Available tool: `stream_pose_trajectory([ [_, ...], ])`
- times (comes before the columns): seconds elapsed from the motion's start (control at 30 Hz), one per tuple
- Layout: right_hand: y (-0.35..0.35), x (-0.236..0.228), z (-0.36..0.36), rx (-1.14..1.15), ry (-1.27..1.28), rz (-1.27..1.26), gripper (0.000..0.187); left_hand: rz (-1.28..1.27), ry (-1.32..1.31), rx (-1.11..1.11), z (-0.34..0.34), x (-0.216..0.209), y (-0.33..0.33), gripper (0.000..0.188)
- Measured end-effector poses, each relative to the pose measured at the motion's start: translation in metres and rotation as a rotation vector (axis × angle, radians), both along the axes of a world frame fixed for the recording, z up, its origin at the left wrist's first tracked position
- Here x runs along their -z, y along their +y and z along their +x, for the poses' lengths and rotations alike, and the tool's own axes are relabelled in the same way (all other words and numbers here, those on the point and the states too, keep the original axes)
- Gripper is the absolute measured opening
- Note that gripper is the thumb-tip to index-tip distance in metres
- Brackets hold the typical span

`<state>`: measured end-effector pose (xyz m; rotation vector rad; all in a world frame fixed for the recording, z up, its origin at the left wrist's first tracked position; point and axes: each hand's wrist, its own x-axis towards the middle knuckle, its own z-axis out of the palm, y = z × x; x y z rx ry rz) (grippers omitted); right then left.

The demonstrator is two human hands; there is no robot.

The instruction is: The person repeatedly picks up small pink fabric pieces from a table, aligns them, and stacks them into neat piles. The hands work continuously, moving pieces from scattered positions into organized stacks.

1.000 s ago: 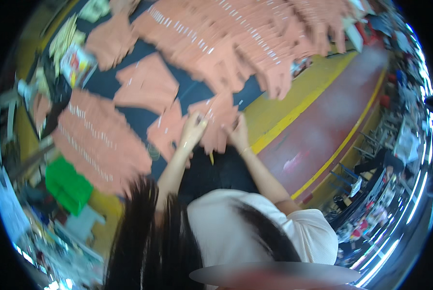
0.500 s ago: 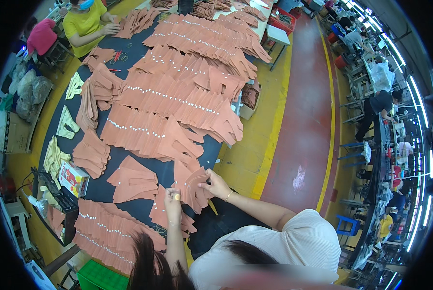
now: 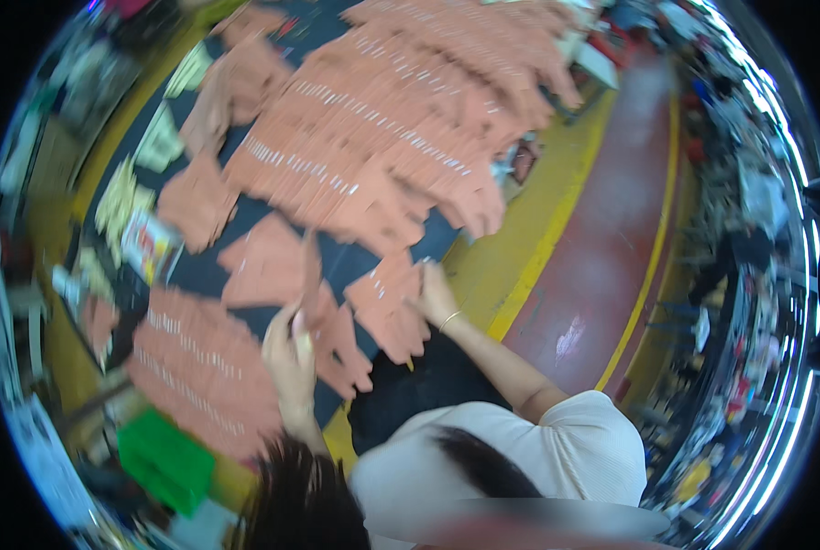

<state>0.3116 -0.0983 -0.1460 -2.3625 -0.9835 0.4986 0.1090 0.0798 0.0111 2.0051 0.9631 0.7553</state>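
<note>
My left hand (image 3: 291,367) pinches a salmon-coloured cut piece (image 3: 311,275), which stands up on edge from its fingers. My right hand (image 3: 436,295) is closed on the right edge of a small fanned stack of the same pieces (image 3: 384,302) at the table's near edge. Small white stickers dot this stack. Between my hands lies another loose bundle of pieces (image 3: 338,344). Just beyond my left hand, a further fanned bundle (image 3: 259,261) rests on the dark table. Motion blurs the picture, so finger details are soft.
Long overlapping rows of salmon pieces (image 3: 373,119) cover the far table (image 3: 337,240). Another row (image 3: 199,367) lies at the near left. Pale yellow pieces (image 3: 158,137) and a printed box (image 3: 151,246) line the left edge. A green crate (image 3: 164,461) stands below.
My left hand has moved left, away from the stack, and now lifts one piece upright. My right hand stays at the stack's edge. The whole view has shifted and turned.
</note>
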Motion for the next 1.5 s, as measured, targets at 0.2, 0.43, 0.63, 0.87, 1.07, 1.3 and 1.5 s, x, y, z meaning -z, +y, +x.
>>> stream_pose_trajectory([
  [0.2,0.033,-0.059,-0.001,-0.053,1.193,0.305,0.081,-0.438,-0.08,0.094,-0.021,0.002,0.003,0.017],
  [0.43,0.141,-0.053,-0.028,-0.303,1.057,0.136,0.025,-0.836,-0.36,-0.299,-0.04,0.083,0.039,0.025],
  [0.63,0.242,0.007,-0.044,-0.331,0.533,0.034,0.024,-1.174,-0.822,-0.728,-0.052,0.16,0.064,0.042],
  [0.87,0.256,0.02,-0.039,-0.321,0.521,-0.104,0.027,-1.175,-0.738,-0.703,-0.047,0.174,0.053,0.041],
  [1.07,0.236,0.003,-0.015,-0.367,0.592,-0.221,0.023,-1.22,-0.742,-0.769,-0.043,0.172,0.052,0.038],
  [1.3,0.239,-0.012,-0.016,-0.373,0.802,-0.213,0.013,-1.31,-0.837,-0.772,-0.046,0.173,0.061,0.054],
  [1.5,0.266,0.001,-0.037,-0.341,0.701,-0.217,0.018,-1.354,-0.85,-0.782,-0.046,0.165,0.066,0.058],
])
